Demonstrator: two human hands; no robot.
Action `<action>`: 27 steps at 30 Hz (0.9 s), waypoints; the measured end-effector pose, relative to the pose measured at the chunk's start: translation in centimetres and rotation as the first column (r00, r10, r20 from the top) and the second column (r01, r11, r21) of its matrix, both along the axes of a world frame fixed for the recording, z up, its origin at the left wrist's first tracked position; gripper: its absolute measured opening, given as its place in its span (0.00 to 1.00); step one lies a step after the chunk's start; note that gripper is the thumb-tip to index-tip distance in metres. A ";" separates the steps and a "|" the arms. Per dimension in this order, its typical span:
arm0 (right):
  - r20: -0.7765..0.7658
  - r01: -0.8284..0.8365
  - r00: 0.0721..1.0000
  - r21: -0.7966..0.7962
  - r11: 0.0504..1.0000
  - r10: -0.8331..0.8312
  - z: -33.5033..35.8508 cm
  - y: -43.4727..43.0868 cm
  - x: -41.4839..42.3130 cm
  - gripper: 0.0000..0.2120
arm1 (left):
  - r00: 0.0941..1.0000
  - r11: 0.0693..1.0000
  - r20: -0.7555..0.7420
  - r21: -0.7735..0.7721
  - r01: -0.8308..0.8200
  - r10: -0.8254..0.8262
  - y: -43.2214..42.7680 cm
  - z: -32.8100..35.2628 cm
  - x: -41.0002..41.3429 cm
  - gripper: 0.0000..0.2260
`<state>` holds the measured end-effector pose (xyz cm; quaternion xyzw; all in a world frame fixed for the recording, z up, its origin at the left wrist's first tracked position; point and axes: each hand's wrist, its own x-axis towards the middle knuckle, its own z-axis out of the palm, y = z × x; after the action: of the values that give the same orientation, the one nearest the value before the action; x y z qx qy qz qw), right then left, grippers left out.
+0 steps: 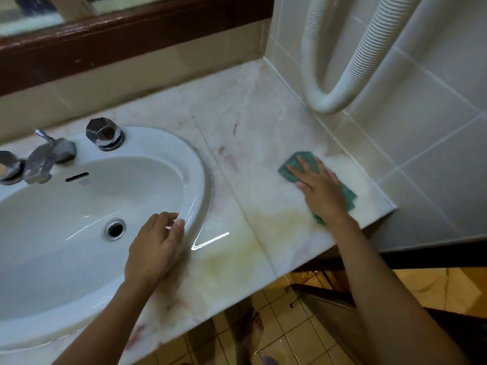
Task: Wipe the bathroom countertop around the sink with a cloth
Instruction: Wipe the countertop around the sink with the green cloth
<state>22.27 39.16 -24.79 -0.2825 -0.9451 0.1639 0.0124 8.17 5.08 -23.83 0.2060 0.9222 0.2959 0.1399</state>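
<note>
1. Tabletop (263, 143): pale marble, hard and slick, stained yellow near the front edge and streaked reddish toward the middle; probably slippery where wet.
2. Sink (195, 164): white oval bowl set into the left of the tabletop, rim raised, taps (104, 134) behind.
3. Hose (324, 101): ribbed white loop hanging against the tiled side wall, above the far right corner, apart from the cloth.
4. Right hand (320, 189): arm stretched forward and right, palm down, fingers spread flat over the cloth, pressing rather than pinching; nothing clasped.
5. Left hand (155, 248): resting on the sink's front right rim, fingers loosely curled over the edge, empty, seemingly bracing the body.
6. Cloth (292, 164): green, folded, lying on the tabletop near the right wall, under the right hand, corners showing front and back. Likely light, soft and limp, apt to bunch or slide; best held flat under the whole palm with downward pressure, not taken by one corner.
</note>
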 end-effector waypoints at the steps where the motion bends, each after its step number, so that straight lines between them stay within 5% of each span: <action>1: 0.002 0.064 0.998 0.001 0.998 -0.064 0.2 1.0 1.6 0.21 | 1.000 1.000 -0.005 -0.002 0.004 -0.004 0.0 -0.1 -0.1 0.14; 8: 0.138 0.318 0.934 0.104 0.942 -0.330 0.3 -3.6 4.6 0.25 | 0.999 1.000 -0.029 -0.022 0.013 -0.013 0.1 -0.3 -0.1 0.13; 15: 0.113 -0.019 0.993 -0.001 1.000 0.019 0.8 -12.6 -0.1 0.27 | 1.000 0.999 -0.016 -0.032 0.015 -0.016 0.4 -0.2 -0.1 0.14; 20: 0.059 -0.349 0.935 -0.035 0.937 0.350 1.1 -19.1 2.7 0.24 | 0.998 0.998 -0.023 0.006 -0.060 0.060 0.0 0.2 0.4 0.13; 27: 0.086 -0.178 0.980 -0.007 0.984 0.178 0.5 -11.7 3.3 0.23 | 0.933 0.971 -0.307 -0.084 -0.224 0.189 -7.6 2.1 3.4 0.17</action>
<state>25.54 27.45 -24.30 -0.2035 -0.9663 0.1518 -0.0433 11.54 -2.48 -21.74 0.1412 0.9650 0.2201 -0.0202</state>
